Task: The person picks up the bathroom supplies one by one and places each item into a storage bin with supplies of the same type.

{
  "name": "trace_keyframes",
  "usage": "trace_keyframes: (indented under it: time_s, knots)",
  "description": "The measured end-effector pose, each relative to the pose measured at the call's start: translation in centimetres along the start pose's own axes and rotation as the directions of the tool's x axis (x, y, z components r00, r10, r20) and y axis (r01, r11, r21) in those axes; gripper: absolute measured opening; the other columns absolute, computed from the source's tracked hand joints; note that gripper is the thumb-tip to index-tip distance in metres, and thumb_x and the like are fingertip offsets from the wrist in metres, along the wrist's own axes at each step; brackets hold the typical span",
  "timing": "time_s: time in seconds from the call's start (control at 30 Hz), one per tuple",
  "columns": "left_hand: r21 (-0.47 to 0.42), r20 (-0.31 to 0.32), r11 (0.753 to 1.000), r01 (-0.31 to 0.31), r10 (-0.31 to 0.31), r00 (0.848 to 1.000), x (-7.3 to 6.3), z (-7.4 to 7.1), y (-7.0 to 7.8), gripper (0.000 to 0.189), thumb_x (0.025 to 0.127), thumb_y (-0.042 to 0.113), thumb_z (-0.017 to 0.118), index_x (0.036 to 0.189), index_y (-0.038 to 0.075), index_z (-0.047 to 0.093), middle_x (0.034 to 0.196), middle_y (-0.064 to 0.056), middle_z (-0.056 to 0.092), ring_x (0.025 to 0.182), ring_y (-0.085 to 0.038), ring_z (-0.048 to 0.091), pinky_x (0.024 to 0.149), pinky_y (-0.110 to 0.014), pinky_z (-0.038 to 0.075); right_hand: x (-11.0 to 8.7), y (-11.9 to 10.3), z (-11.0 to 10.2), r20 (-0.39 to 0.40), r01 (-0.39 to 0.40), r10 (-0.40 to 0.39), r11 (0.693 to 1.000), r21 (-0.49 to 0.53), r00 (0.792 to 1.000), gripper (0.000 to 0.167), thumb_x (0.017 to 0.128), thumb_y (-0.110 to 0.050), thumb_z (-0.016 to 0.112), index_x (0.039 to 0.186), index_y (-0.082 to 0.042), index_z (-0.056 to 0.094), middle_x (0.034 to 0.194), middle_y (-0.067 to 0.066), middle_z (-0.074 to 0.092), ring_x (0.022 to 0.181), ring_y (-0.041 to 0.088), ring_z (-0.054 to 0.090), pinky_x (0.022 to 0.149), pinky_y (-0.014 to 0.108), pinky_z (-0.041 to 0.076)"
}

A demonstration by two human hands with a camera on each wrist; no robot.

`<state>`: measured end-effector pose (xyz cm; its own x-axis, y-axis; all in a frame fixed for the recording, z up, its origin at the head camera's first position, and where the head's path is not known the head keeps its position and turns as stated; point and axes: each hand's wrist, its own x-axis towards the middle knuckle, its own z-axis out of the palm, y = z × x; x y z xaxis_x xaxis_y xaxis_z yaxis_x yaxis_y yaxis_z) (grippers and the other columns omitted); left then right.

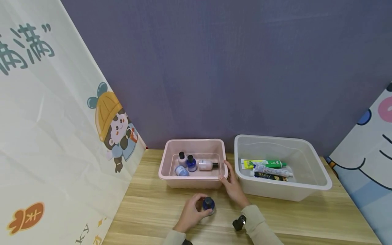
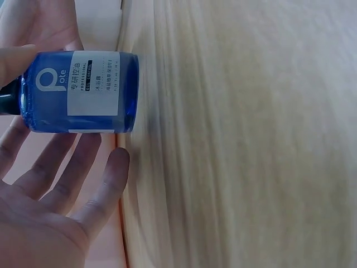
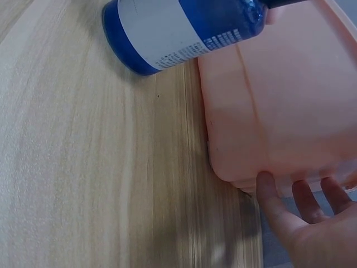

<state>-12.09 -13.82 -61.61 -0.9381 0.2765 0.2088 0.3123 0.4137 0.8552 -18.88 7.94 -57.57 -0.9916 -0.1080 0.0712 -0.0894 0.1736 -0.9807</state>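
A small blue bottle [image 2: 53, 95] with a black cap and a white label is upright in front of the pink bin [image 1: 196, 182]. My left hand [image 1: 191, 211] holds it, thumb on one side and fingers on the other. In the left wrist view the fingers spread behind the bottle. My right hand [image 1: 233, 187] touches the front right corner of the bin, its fingers [image 3: 276, 209] along the side wall in the right wrist view. Inside the bin are a dark blue bottle [image 1: 192, 164], a pale bottle [image 1: 182, 160], a light blue bottle [image 1: 181, 171] and a lying pinkish bottle [image 1: 206, 165].
To the right of the pink bin stands a larger white bin [image 1: 284, 190] with several toothpaste tubes [image 1: 274, 171] inside. Both stand on a wooden table [image 1: 144, 211], close to a dark backdrop [image 1: 214, 75]. A printed white sheet [image 1: 61, 136] borders the left side.
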Motion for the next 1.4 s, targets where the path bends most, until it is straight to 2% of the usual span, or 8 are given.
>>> trace_keyframes:
  time_s: [0.2,0.33,0.5,0.73,0.87,1.03,1.17,1.4]
  knots:
    - [-0.047,0.027,0.998,0.041,-0.04,0.999,0.0,0.3,-0.2,0.05,0.078,0.027,0.088,0.123,0.018,0.067,0.117,0.0,0.072,0.106,-0.013,0.066,0.094,-0.032,0.054,-0.8,-2.2,-0.4,0.035,0.001,-0.001,1.0,-0.013,0.999,0.071,0.104,-0.019,0.058,0.163,-0.021,0.019,0.168,0.028,0.012,0.151,0.052,0.022,0.119,0.068,0.022]
    - [-0.1,0.04,0.993,0.058,-0.054,0.998,0.1,0.5,-0.3,0.055,0.077,0.024,0.089,0.125,0.01,0.066,0.119,-0.002,0.072,0.108,-0.015,0.067,0.096,-0.029,0.054,-0.1,-0.5,-0.2,0.024,0.008,-0.008,1.0,0.005,1.0,0.07,0.105,-0.018,0.057,0.163,-0.026,0.019,0.17,0.024,0.011,0.153,0.049,0.021,0.12,0.066,0.02]
    - [-0.119,0.037,0.991,0.066,-0.062,0.997,0.1,0.6,-0.4,0.055,0.075,0.018,0.09,0.124,0.011,0.066,0.118,0.001,0.073,0.11,-0.014,0.067,0.098,-0.026,0.052,0.6,1.5,0.2,0.006,0.022,-0.022,0.999,0.023,1.0,0.071,0.105,-0.014,0.056,0.162,-0.034,0.019,0.171,0.019,0.013,0.153,0.044,0.022,0.121,0.063,0.021]
    - [-0.118,0.056,0.988,0.099,-0.092,0.994,0.1,0.7,-0.5,0.056,0.074,0.017,0.09,0.125,0.017,0.065,0.118,0.001,0.072,0.108,-0.011,0.066,0.096,-0.024,0.052,0.6,1.6,0.1,-0.001,0.036,-0.036,0.999,0.032,0.999,0.069,0.105,-0.014,0.056,0.161,-0.034,0.022,0.171,0.019,0.012,0.154,0.045,0.018,0.121,0.063,0.019]
    - [-0.107,0.053,0.99,0.088,-0.082,0.995,0.1,0.7,-0.6,0.055,0.074,0.02,0.09,0.124,0.018,0.065,0.116,-0.001,0.073,0.105,-0.009,0.066,0.092,-0.024,0.053,0.6,1.6,0.0,0.007,0.03,-0.03,0.999,0.036,1.0,0.07,0.105,-0.013,0.056,0.161,-0.035,0.021,0.171,0.018,0.011,0.155,0.043,0.017,0.122,0.061,0.018]
    - [-0.104,0.051,0.989,0.105,-0.1,0.994,0.2,0.6,-0.6,0.055,0.074,0.021,0.091,0.122,0.02,0.066,0.115,0.0,0.074,0.104,-0.01,0.067,0.091,-0.026,0.054,0.5,1.1,-0.1,0.013,0.013,-0.014,0.999,0.041,1.0,0.071,0.104,-0.017,0.058,0.161,-0.035,0.02,0.172,0.017,0.01,0.155,0.042,0.016,0.122,0.062,0.018]
    - [-0.112,0.045,0.986,0.123,-0.119,0.992,0.3,0.7,-0.5,0.054,0.073,0.018,0.091,0.121,0.02,0.067,0.114,0.0,0.074,0.103,-0.013,0.067,0.091,-0.028,0.054,0.6,1.6,0.0,-0.004,0.015,-0.015,0.999,0.03,1.0,0.07,0.104,-0.019,0.059,0.16,-0.038,0.022,0.172,0.015,0.012,0.155,0.042,0.018,0.122,0.063,0.018]
    - [-0.095,0.027,0.989,0.116,-0.114,0.993,0.2,0.6,-0.5,0.055,0.071,0.019,0.092,0.12,0.018,0.069,0.114,-0.002,0.075,0.103,-0.011,0.068,0.093,-0.028,0.055,0.5,1.4,0.0,-0.003,0.013,-0.013,0.999,0.034,1.0,0.068,0.104,-0.023,0.059,0.16,-0.037,0.022,0.172,0.016,0.011,0.155,0.044,0.017,0.122,0.063,0.018]
